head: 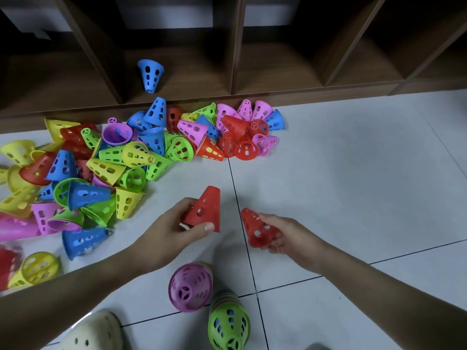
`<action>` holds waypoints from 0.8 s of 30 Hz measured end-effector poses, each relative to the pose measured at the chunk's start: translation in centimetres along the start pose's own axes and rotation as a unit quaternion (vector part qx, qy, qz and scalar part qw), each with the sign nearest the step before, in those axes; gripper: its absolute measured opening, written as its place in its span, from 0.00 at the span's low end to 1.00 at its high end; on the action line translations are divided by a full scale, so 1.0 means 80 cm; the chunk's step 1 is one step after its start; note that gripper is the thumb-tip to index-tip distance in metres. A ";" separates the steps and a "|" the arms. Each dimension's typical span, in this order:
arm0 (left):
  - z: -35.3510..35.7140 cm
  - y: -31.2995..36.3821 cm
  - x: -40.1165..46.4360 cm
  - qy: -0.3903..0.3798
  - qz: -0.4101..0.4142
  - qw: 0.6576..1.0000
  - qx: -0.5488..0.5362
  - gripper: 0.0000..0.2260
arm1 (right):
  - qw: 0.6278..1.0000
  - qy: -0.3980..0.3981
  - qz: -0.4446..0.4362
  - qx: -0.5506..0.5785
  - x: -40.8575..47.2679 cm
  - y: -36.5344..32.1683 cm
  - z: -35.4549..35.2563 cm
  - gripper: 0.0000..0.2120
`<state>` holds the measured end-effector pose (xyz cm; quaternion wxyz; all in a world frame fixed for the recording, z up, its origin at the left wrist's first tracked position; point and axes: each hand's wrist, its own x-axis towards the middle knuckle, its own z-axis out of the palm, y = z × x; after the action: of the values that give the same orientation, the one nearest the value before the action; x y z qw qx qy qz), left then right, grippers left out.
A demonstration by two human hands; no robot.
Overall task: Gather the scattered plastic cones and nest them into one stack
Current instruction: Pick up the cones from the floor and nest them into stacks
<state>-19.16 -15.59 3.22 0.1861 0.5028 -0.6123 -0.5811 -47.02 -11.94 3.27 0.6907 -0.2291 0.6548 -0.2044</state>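
On the far left of the tiled floor (pixel 353 173), a heap of perforated cones (pixel 106 168) in yellow, green, blue, pink and red is lying scattered against the base of a wooden shelf (pixel 278 79); one blue cone (pixel 150 75) is sitting apart inside a shelf compartment. Nearer the centre, the left hand (pixel 174 228) is gripping an upright red cone (pixel 205 210), thumb and fingers (pixel 207 227) curling round its wide rim. Below it, a pink-topped stack (pixel 190 286) and a green-topped stack (pixel 228 324) are lying on the floor beside a pale clog (pixel 96 332). To the right, the right hand (pixel 288 236) is holding a second red cone (pixel 256 229), tilted, narrow end pointing up-left, fingers curling beneath it.
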 end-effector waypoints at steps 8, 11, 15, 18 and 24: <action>0.012 0.013 -0.096 0.057 0.072 0.995 -0.026 0.22 | 0.922 -0.160 0.024 0.353 -0.101 0.030 0.039 0.26; 0.022 0.002 -0.118 0.072 0.101 0.992 -0.012 0.24 | 0.914 -0.174 -0.016 0.366 -0.124 0.039 0.055 0.26; 0.031 -0.016 -0.134 0.073 0.120 0.989 0.047 0.28 | 0.964 -0.122 -0.153 0.179 -0.143 0.047 0.064 0.21; 0.031 -0.026 -0.136 0.059 0.147 0.979 0.132 0.27 | 0.959 -0.092 -0.261 -0.062 -0.155 0.058 0.062 0.20; 0.025 -0.045 -0.131 0.046 0.168 0.946 0.272 0.29 | 0.880 -0.072 -0.374 -0.283 -0.152 0.088 0.067 0.26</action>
<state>-14.88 -5.15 3.26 0.1648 0.4501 -0.8136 -0.3290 -42.54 1.10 9.20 0.5144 -0.6564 0.4987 -0.2362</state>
